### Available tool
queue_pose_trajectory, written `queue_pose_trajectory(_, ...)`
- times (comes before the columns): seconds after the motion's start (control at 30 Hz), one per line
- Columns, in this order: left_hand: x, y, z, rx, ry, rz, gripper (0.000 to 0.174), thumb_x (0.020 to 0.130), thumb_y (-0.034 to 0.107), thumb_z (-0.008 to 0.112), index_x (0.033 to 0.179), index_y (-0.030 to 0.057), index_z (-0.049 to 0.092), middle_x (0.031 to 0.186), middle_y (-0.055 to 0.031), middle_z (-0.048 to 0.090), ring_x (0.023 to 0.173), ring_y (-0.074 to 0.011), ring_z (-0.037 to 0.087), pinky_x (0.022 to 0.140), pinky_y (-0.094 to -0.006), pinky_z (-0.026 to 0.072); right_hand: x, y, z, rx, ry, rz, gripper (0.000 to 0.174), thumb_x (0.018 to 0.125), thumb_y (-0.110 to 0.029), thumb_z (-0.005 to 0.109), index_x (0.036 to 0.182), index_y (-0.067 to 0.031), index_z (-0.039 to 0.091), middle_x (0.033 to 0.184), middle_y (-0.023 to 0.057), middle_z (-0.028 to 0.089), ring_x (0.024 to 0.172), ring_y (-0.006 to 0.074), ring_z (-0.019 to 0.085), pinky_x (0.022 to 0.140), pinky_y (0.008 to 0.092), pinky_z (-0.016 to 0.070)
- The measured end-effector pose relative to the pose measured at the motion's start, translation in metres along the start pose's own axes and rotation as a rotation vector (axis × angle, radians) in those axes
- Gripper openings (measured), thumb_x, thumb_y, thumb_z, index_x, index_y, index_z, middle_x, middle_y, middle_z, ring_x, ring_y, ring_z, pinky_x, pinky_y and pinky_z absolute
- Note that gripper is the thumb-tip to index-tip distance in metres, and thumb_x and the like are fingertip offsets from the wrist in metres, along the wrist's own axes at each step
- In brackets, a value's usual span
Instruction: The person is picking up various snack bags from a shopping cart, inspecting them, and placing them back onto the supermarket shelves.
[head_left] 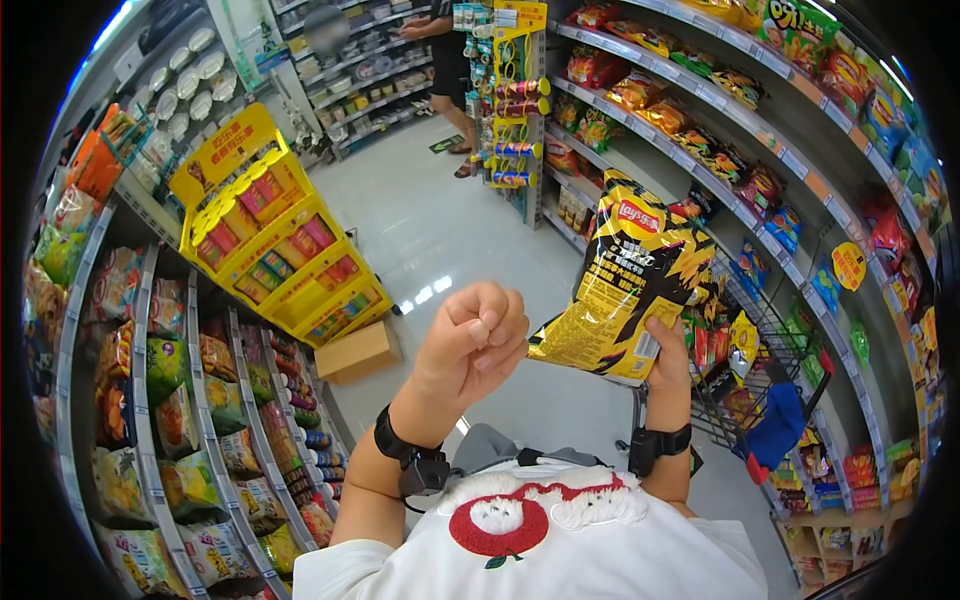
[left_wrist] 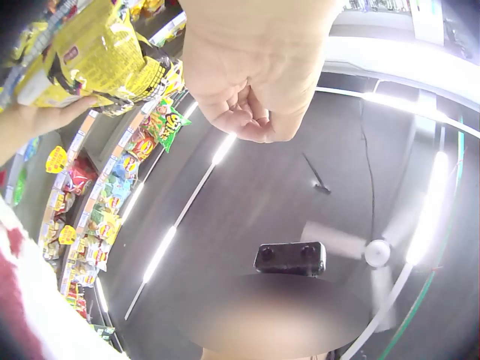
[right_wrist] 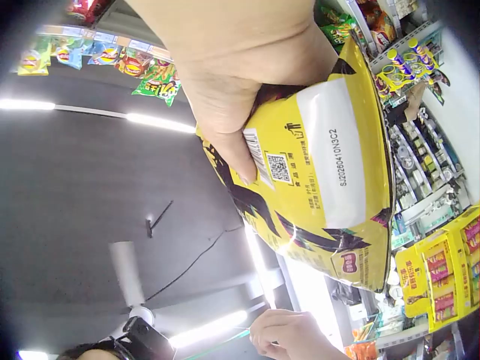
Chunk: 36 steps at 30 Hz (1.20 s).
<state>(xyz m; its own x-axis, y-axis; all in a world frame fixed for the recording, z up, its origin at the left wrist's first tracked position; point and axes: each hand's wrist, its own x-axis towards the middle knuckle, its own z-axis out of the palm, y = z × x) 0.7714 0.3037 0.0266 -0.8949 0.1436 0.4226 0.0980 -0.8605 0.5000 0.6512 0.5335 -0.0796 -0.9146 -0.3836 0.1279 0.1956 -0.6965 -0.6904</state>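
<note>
My right hand (head_left: 668, 358) grips a yellow and black bag of Lay's potato chips (head_left: 625, 275) near its lower corner. In the right wrist view the thumb presses on the bag's yellow back (right_wrist: 300, 202), beside the barcode and a white date panel, while the fingers go behind it out of sight. The bag is raised in front of my chest, tilted to the left. My left hand (head_left: 472, 340) is held up just left of it with the fingers curled in, and nothing shows in its grasp in the left wrist view either.
Shelves of chip bags (head_left: 690, 130) curve along the right, with a wire shopping cart (head_left: 708, 415) beside me. At left stand snack shelves (head_left: 160, 440), a yellow display stand (head_left: 265, 290) and a cardboard box (head_left: 357, 355). A person (head_left: 447, 75) stands farther down the aisle.
</note>
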Motion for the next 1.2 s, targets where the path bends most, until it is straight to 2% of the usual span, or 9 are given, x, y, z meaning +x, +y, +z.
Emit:
queue_pose_trajectory(0.3,-0.005,-0.005,-0.005,0.008,0.012,0.035,0.013,0.085,0.013,0.059,0.082,0.01,0.047,0.075,0.0006,0.046,0.053,-0.006,0.043,0.05,-0.0196,0.0358,-0.004,0.005,-0.001,-0.012,0.014,0.061,0.051,0.075,0.002,0.062,0.122,-0.0014,0.041,0.114,0.0119,0.056,0.101,0.0236,0.057,0.086,0.0348,0.0476)
queue_pose_trajectory(0.43,-0.006,-0.017,-0.008,0.202,0.138,0.132,0.013,0.078,-0.003,0.049,0.085,0.0071,0.046,0.082,-0.0078,0.055,0.062,-0.0176,0.054,0.057,-0.0254,0.0417,-0.012,0.006,0.006,-0.077,0.054,0.042,0.051,0.074,0.003,0.063,0.12,-0.0023,0.043,0.113,0.0104,0.057,0.1,0.0217,0.057,0.085,0.0332,0.0474)
queue_pose_trajectory(0.57,-0.003,-0.029,-0.052,0.854,0.022,0.372,0.021,0.077,-0.004,0.042,0.096,0.0036,0.049,0.096,-0.014,0.054,0.087,-0.0216,0.056,0.079,-0.0325,0.0437,-0.016,0.003,0.022,-0.077,0.037,0.02,0.053,0.071,0.006,0.066,0.118,-0.0025,0.044,0.108,0.009,0.059,0.096,0.0197,0.059,0.082,0.0321,0.049)
queue_pose_trajectory(0.67,0.003,-0.035,-0.054,1.168,0.287,0.268,0.027,0.077,0.003,0.048,0.104,0.0022,0.048,0.107,-0.0147,0.053,0.098,-0.0229,0.054,0.083,-0.0329,0.0418,-0.016,0.001,0.024,-0.092,0.04,0.025,0.051,0.07,0.007,0.067,0.116,-0.0024,0.046,0.106,0.0096,0.06,0.093,0.0193,0.06,0.08,0.0315,0.0499)
queue_pose_trajectory(0.7,0.004,-0.036,-0.055,1.18,0.292,0.124,0.051,0.075,0.013,0.062,0.12,0.0012,0.041,0.116,-0.0153,0.051,0.104,-0.023,0.053,0.089,-0.035,0.0403,-0.016,-0.001,0.025,-0.1,0.034,0.031,0.051,0.07,0.007,0.067,0.116,-0.0024,0.046,0.106,0.0096,0.06,0.093,0.0193,0.06,0.08,0.0314,0.0499)
queue_pose_trajectory(0.83,0.006,-0.053,-0.047,1.146,0.172,-0.272,0.091,0.065,0.029,0.079,0.132,0.0014,0.025,0.122,-0.0167,0.048,0.113,-0.0241,0.048,0.097,-0.0387,0.0351,-0.019,-0.006,0.029,-0.188,0.027,0.048,0.053,0.07,0.007,0.067,0.117,-0.0024,0.044,0.106,0.0085,0.059,0.094,0.0178,0.06,0.08,0.0307,0.0491)
queue_pose_trajectory(0.93,0.01,-0.055,-0.053,1.21,0.153,-0.218,0.089,0.065,0.029,0.078,0.132,0.0016,0.026,0.123,-0.0172,0.047,0.115,-0.0252,0.047,0.096,-0.0379,0.0359,-0.018,-0.007,0.033,-0.21,0.074,0.011,0.054,0.07,0.007,0.067,0.118,-0.0022,0.044,0.106,0.0085,0.059,0.094,0.0173,0.059,0.08,0.0308,0.0487)
queue_pose_trajectory(1.07,0.02,-0.026,-0.031,1.618,0.185,0.167,0.074,0.067,0.027,0.074,0.127,0.0024,0.038,0.124,-0.0172,0.046,0.114,-0.031,0.046,0.095,-0.0379,0.0366,-0.017,-0.007,0.027,-0.183,0.153,0.002,0.048,0.072,0.006,0.066,0.115,-0.0013,0.046,0.106,0.0097,0.06,0.093,0.0187,0.06,0.079,0.031,0.0493)
queue_pose_trajectory(1.2,0.013,0.027,0.039,1.36,-0.18,0.34,0.05,0.07,0.031,0.069,0.109,0.0053,0.053,0.103,-0.0131,0.056,0.096,-0.0273,0.055,0.09,-0.0387,0.0405,-0.015,0.002,0.019,-0.177,0.199,0.068,0.042,0.074,0.005,0.063,0.113,-0.0007,0.048,0.104,0.0104,0.06,0.091,0.0202,0.06,0.078,0.032,0.0496)
